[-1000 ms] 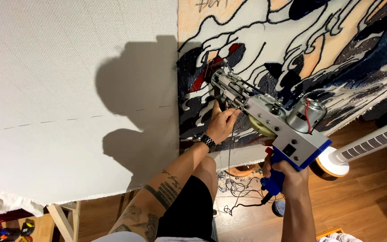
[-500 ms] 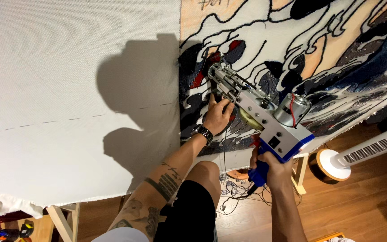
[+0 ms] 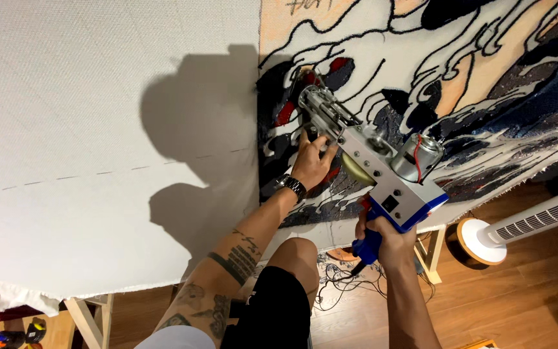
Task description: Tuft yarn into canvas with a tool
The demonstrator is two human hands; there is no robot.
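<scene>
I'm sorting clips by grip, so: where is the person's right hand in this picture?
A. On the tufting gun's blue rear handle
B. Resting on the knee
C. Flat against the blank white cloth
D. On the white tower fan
A: the right hand wraps the blue handle at the back of the tufting gun, while the left hand supports it near the front.

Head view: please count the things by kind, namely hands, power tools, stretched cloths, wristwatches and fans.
Hands: 2, left hand and right hand
Blue and silver tufting gun: 1
White stretched cloth: 1
Metal wristwatch: 1
White tower fan: 1
Total: 6
</scene>
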